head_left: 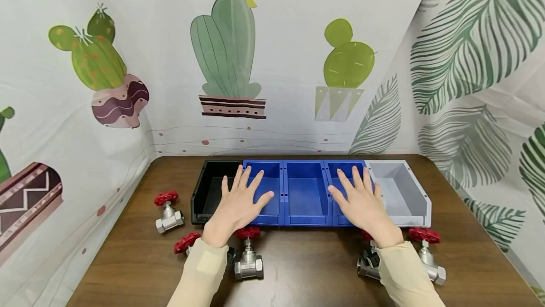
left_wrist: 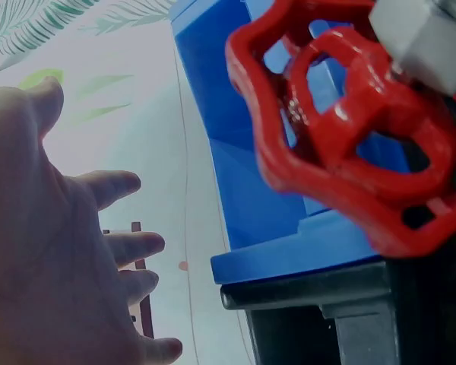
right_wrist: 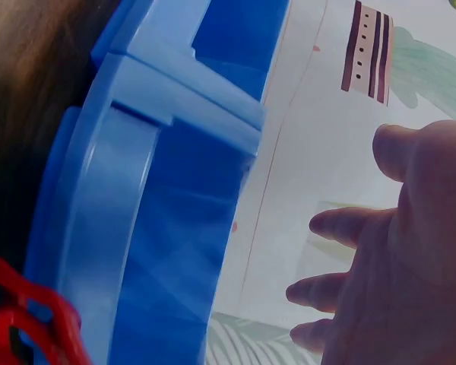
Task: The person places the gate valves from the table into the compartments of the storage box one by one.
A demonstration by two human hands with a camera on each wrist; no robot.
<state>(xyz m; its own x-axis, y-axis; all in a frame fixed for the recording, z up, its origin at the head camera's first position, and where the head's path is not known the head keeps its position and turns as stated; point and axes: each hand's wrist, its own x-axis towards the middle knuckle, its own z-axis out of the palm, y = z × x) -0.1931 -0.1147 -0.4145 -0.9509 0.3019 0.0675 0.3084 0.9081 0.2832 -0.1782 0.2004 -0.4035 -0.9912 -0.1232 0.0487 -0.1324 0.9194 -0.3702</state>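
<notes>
My left hand (head_left: pixel 239 202) hovers with fingers spread over the black bin (head_left: pixel 208 198) and the leftmost blue bin (head_left: pixel 272 188). The right hand (head_left: pixel 363 203), also spread and holding nothing, is above the rightmost blue bin (head_left: pixel 336 212), near the grey bin (head_left: pixel 398 193). Between the hands stands the middle blue bin (head_left: pixel 305 193). Nearest the left wrist are a gate valve (head_left: pixel 249 264) with a red handwheel and another valve (head_left: pixel 186 242), partly covered by the forearm. By the right sleeve sit a partly hidden valve (head_left: pixel 367 267) and one more valve (head_left: pixel 427 255).
Apart from the others, a valve (head_left: pixel 169 214) stands at the left on the brown wooden table (head_left: pixel 306 269). The bins form one joined row near its back edge. Behind hangs a white curtain (head_left: pixel 289 61) printed with cacti and leaves.
</notes>
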